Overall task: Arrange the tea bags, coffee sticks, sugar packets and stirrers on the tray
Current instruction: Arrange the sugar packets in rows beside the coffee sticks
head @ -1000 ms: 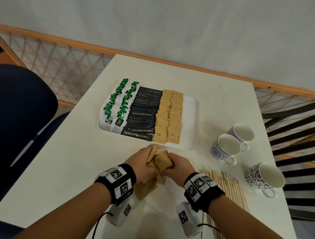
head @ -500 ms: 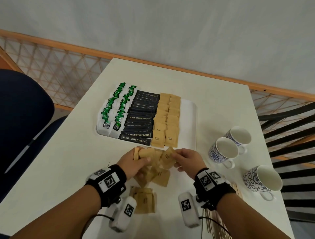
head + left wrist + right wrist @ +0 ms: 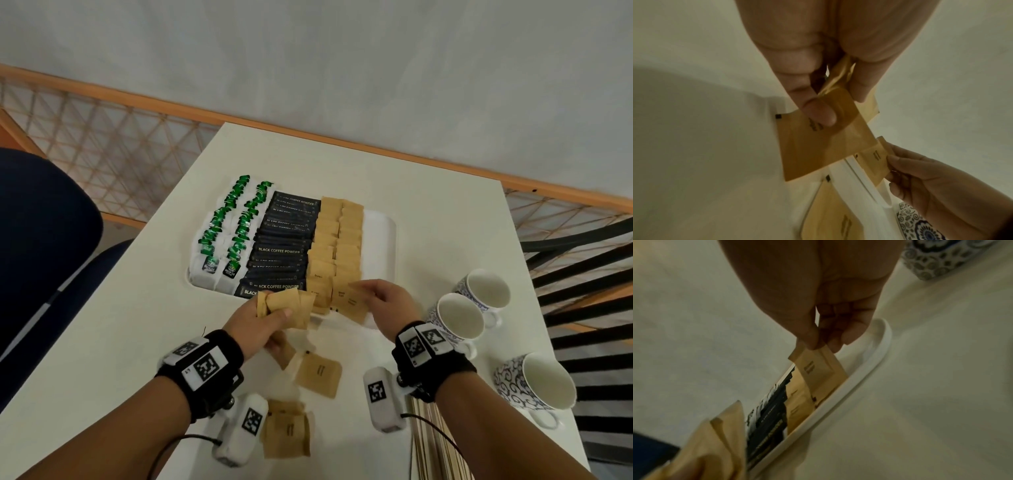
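Pinched between the thumb and fingers of the right hand (image 3: 388,303) is a single brown paper sugar packet (image 3: 352,301), held tilted over the near edge of the white rectangular plastic tray (image 3: 380,240), its lower end close to the tray's near rim in the right wrist view. A fanned bunch of further brown sugar packets (image 3: 286,306) is gripped in the left hand (image 3: 255,323), thumb on top, just in front of the tray's near edge.

On the tray, three groups are laid in overlapping rows. At the left, white tea bags with green tags (image 3: 236,226) are set in two columns; the tags' print cannot be read. In the middle, black coffee sticks (image 3: 284,246) are stacked, with "BLACK COFFEE POWDER" printed in pale letters. To their right, brown sugar packets in two columns (image 3: 337,240) are laid, their small dark print too blurred to read. A bare strip of tray is seen at the right.

Loose brown sugar packets (image 3: 318,375) are scattered on the cream tabletop (image 3: 102,342) between the forearms, another pile (image 3: 286,433) lying nearer the body. Pale wooden stirrers (image 3: 435,442) are bundled on the table under the right forearm. Three white mugs with dark blue patterns (image 3: 460,320) are stood to the right of the tray.
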A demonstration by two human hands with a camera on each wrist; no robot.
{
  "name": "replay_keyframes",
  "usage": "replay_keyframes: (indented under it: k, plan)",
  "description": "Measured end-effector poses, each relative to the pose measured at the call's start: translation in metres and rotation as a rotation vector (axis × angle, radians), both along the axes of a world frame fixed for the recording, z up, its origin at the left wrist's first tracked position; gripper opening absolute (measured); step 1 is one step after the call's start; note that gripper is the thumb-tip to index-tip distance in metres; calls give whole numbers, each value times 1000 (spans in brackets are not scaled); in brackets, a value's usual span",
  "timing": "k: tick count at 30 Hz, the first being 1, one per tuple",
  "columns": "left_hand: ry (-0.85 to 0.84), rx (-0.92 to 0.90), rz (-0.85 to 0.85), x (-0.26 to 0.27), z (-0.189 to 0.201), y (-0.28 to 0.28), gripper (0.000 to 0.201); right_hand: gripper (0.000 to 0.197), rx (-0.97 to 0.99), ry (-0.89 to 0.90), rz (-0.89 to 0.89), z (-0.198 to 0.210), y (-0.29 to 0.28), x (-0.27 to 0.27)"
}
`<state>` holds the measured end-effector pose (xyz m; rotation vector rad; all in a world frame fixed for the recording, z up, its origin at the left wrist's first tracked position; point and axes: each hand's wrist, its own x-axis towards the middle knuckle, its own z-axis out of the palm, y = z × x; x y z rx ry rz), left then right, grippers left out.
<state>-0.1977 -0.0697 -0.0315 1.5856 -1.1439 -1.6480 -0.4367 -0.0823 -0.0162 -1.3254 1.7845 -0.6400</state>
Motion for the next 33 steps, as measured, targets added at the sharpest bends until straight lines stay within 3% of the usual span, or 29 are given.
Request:
replay_keyframes:
  k: [3, 12, 16, 24, 33]
  plan:
    - [4, 6, 6, 1, 0, -5, 16, 30, -14, 171, 124, -1, -13, 0]
    - [9, 6, 36, 2, -2, -14, 18, 33, 103, 319, 248, -11, -27, 5]
    - [21, 11, 27, -3, -3, -17, 18, 40, 98, 341, 261, -15, -27, 6]
    - [44, 48, -47, -12, -4, -17, 16, 32, -11, 358, 277, -15, -31, 9]
    - [41, 46, -48, -15, -2, -19, 18, 23, 23, 370, 302, -15, -28, 8]
